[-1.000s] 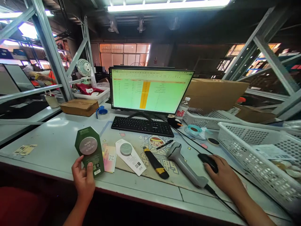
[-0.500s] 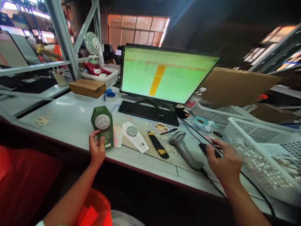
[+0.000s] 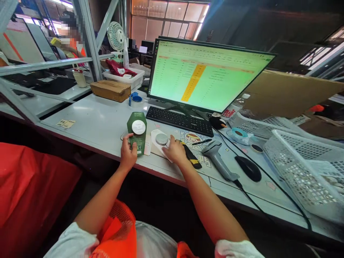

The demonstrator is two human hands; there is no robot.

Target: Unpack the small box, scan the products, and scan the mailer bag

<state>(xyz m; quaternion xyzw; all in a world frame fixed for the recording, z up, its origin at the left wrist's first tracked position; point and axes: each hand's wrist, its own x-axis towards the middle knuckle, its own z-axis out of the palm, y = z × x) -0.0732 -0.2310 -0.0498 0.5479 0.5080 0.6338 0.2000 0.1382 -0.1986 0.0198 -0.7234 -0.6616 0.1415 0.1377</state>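
Observation:
My left hand [image 3: 128, 153] grips the lower part of a green card package [image 3: 137, 131] with a round silver tin on its face, held upright near the desk's front edge. My right hand [image 3: 175, 150] rests on a white card package [image 3: 160, 142] with a grey round tin, which lies flat on the desk mat, fingers curled onto its lower end. A black and yellow utility knife [image 3: 194, 159] lies just right of that hand. Further right are a grey barcode scanner [image 3: 218, 159] and a black mouse [image 3: 248, 168].
A monitor [image 3: 208, 75] with a green spreadsheet stands behind a black keyboard [image 3: 180, 120]. White mesh baskets [image 3: 303, 163] fill the right side. A cardboard box [image 3: 110, 90], a tape roll [image 3: 136, 98] and a fan [image 3: 116, 36] sit at the back left. Another person works beyond the metal rack.
My right hand left the mouse and moved left onto the white card package. The view dropped and pulled back. My left hand still holds the green package.

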